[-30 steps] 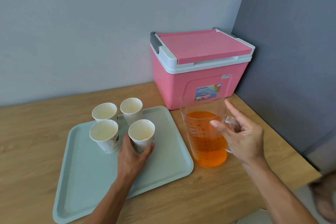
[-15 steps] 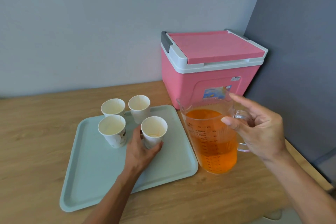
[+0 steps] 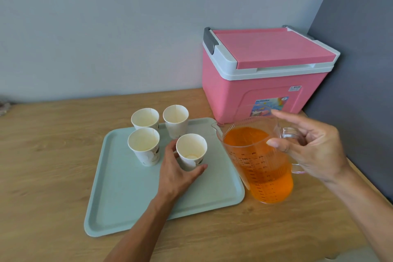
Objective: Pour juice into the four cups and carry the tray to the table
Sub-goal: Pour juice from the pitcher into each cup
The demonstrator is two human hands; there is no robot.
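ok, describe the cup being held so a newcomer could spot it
Left of the pink cooler lies a pale green tray with four paper cups. The held cup is front-right, nearest the juice jug, the only one the left hand grips.

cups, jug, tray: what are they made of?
cups: paper, matte white; glued side seam shows inside.
jug: clear, glossy, probably plastic; printed scale, ribbed wall, juice visible through it.
tray: pale green, satin, likely plastic or melamine; moulded raised rim.
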